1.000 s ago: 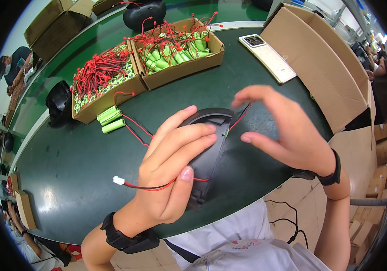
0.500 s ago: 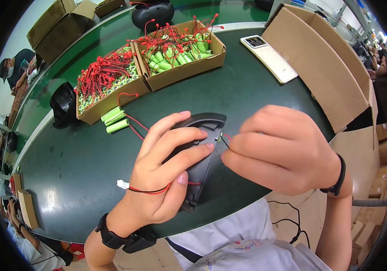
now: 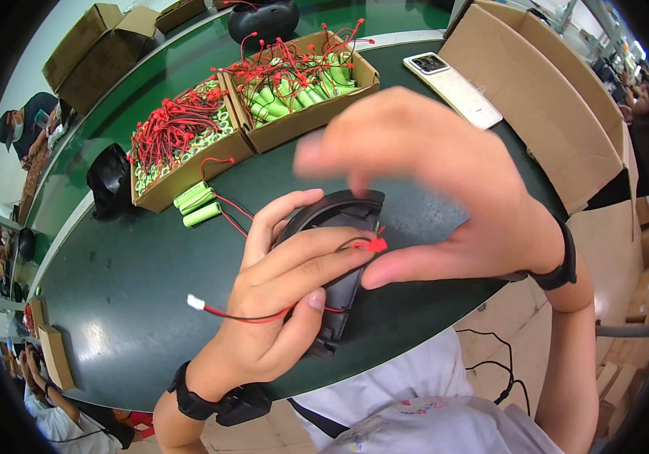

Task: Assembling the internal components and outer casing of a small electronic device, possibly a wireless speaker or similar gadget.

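My left hand (image 3: 275, 303) grips a black curved plastic housing (image 3: 339, 213) over the table, fingers spread across its inner side. A red plug (image 3: 375, 245) on short red and black wires lies at the tips of the left middle fingers, by the housing's straight edge. Another pair of wires, ending in a white plug (image 3: 196, 302), runs out under the left thumb and across the back of the hand. Just right of the housing, my right hand (image 3: 445, 181) is open, thumb and fingers wide apart, blurred by motion. Nothing shows between them.
Loose green battery cells (image 3: 197, 198) with red wires lie left of the housing. Behind are two cardboard trays of wired cells (image 3: 301, 125). A phone (image 3: 457, 91) and a large cardboard box (image 3: 544, 106) stand at right. Other people sit at the sides.
My right hand has let go of the thin wires at the housing's edge, opened and moved up and left. The red plug now shows against the left fingers.
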A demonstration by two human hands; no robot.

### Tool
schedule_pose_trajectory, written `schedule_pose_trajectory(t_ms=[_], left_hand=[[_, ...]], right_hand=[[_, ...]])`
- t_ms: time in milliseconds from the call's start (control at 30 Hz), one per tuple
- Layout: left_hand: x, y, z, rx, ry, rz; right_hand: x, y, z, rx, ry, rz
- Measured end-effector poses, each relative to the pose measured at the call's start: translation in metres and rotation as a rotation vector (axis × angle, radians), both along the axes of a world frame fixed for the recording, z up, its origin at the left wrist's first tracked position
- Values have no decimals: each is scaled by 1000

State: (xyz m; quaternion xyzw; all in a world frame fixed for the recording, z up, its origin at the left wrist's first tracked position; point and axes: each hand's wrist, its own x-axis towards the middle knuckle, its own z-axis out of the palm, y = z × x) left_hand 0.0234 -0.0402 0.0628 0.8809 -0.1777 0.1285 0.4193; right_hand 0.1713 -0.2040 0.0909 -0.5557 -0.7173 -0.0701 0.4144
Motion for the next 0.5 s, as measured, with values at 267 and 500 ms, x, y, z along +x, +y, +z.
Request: schedule_pose_trajectory(t_ms=[267,500], left_hand=[[4,3,-8,27,-88,38],[3,2,-11,1,-108,75]], right_hand=[[18,-13,-33,-452,758,147],[14,-9,-38,-413,914,126]])
